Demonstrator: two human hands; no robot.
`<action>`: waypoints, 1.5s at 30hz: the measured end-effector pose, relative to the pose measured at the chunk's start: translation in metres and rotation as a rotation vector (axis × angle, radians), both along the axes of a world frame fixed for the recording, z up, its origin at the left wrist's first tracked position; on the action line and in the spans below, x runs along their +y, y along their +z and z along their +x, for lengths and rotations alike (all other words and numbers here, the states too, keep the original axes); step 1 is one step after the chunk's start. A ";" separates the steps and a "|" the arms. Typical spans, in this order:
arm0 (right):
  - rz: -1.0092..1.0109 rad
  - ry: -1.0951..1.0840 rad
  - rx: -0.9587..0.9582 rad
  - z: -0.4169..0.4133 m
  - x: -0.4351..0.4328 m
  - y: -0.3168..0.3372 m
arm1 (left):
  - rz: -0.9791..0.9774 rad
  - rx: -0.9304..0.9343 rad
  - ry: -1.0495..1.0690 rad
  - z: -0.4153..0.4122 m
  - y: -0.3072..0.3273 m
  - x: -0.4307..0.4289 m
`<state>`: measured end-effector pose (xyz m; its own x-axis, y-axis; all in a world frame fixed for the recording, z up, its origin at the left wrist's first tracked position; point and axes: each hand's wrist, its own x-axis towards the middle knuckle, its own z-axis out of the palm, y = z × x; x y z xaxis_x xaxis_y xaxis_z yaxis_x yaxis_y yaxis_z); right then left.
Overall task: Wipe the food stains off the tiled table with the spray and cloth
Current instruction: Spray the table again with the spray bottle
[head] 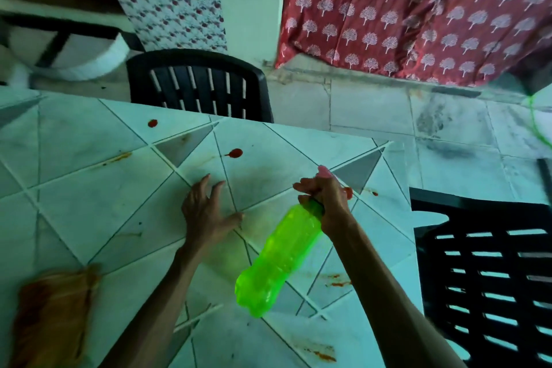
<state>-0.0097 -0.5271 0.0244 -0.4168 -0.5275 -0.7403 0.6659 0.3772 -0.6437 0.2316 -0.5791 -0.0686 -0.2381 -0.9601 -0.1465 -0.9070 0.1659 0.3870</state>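
Note:
My right hand (327, 197) is closed around the neck of a bright green spray bottle (277, 257), with a pink nozzle top showing above my fingers. The bottle is tilted, its base toward me. My left hand (206, 209) lies flat on the tiled table (89, 188) with fingers spread, holding nothing. An orange-brown cloth (52, 317), stained, lies on the table at the near left, apart from both hands. Red sauce spots (236, 153) mark the tiles beyond my hands, one at the far edge (152, 123). Smears (337, 280) lie on the right side and near edge.
A black plastic chair (198, 86) stands at the table's far side, another black chair (490, 263) at the right. A red patterned fabric (418, 9) hangs beyond. The table's right edge is just past my right hand, with tiled floor (388, 116) behind.

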 end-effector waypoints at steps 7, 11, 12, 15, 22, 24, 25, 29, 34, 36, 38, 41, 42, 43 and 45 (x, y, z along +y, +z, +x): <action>-0.012 0.125 -0.048 0.063 -0.028 0.010 | 0.046 -0.021 0.022 0.058 0.004 0.002; -0.006 0.178 -0.053 0.101 -0.043 0.014 | 0.009 -0.025 0.027 0.079 -0.001 0.009; -0.012 0.180 -0.063 0.108 -0.046 0.014 | 0.006 -0.024 0.029 0.081 -0.002 0.011; -0.055 0.285 -0.031 0.130 -0.049 0.015 | -0.005 -0.026 0.053 0.090 -0.003 0.016; -0.080 0.556 0.019 0.174 -0.040 0.014 | 0.020 -0.018 0.150 0.106 -0.005 0.037; -0.151 0.632 0.020 0.179 -0.030 0.015 | 0.007 -0.029 0.163 0.111 -0.008 0.045; -0.140 0.663 0.037 0.183 -0.027 0.014 | -0.003 -0.033 0.177 0.114 -0.008 0.050; -0.031 0.717 0.115 0.187 -0.013 0.007 | -0.006 -0.034 0.241 0.115 -0.002 0.063; -0.142 0.937 0.184 0.167 0.021 0.001 | 0.009 -0.002 0.341 0.113 0.006 0.079; -0.095 0.943 0.198 0.165 0.028 0.001 | -0.001 0.007 0.365 0.111 0.006 0.084; -0.031 0.928 0.152 0.161 0.034 0.005 | -0.004 0.014 0.379 0.108 0.007 0.088; -0.050 0.893 0.158 0.136 0.047 0.009 | 0.000 0.018 0.378 0.102 0.011 0.089; -0.090 0.870 0.174 0.125 0.053 0.009 | -0.005 0.019 0.377 0.098 0.012 0.090; -0.129 0.839 0.192 0.114 0.062 0.012 | -0.002 0.022 0.369 0.093 0.013 0.091; -0.126 0.743 0.241 0.097 0.076 0.012 | -0.013 0.030 0.342 0.082 0.014 0.095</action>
